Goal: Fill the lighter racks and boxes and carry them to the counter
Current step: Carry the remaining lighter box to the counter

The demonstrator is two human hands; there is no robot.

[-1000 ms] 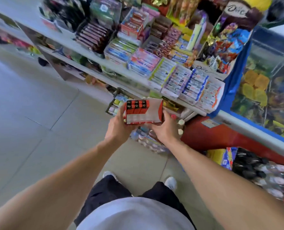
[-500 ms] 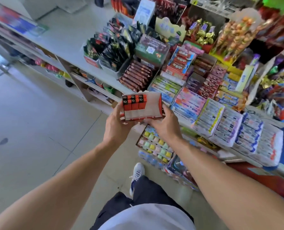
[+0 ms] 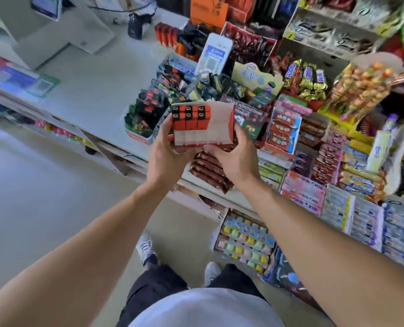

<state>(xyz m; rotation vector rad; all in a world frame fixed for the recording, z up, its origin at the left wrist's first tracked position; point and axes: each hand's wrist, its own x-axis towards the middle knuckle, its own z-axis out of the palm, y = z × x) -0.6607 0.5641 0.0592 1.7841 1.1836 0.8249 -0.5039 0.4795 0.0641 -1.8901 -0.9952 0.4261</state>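
Observation:
A red and white lighter box point(image 3: 210, 131) is held up in front of me above the edge of the grey counter point(image 3: 97, 90). Several red lighters point(image 3: 191, 117) with black tops stand in its left part; the rest of the box looks bare. My left hand point(image 3: 166, 156) grips its left side and my right hand point(image 3: 235, 156) grips its right side and bottom. More red and orange lighters point(image 3: 170, 38) stand in a rack far back on the counter.
Snack and candy displays point(image 3: 314, 138) crowd the counter's right half. A white register stand point(image 3: 54, 29) and a black scanner point(image 3: 137, 24) sit at the back left. Candy trays point(image 3: 245, 241) rest on the lower shelf by my feet. Tiled floor point(image 3: 42, 197) lies to the left.
I have walked left along the shelves with the box in both hands. The counter top and register have come into view, and the box now hangs over the counter's edge.

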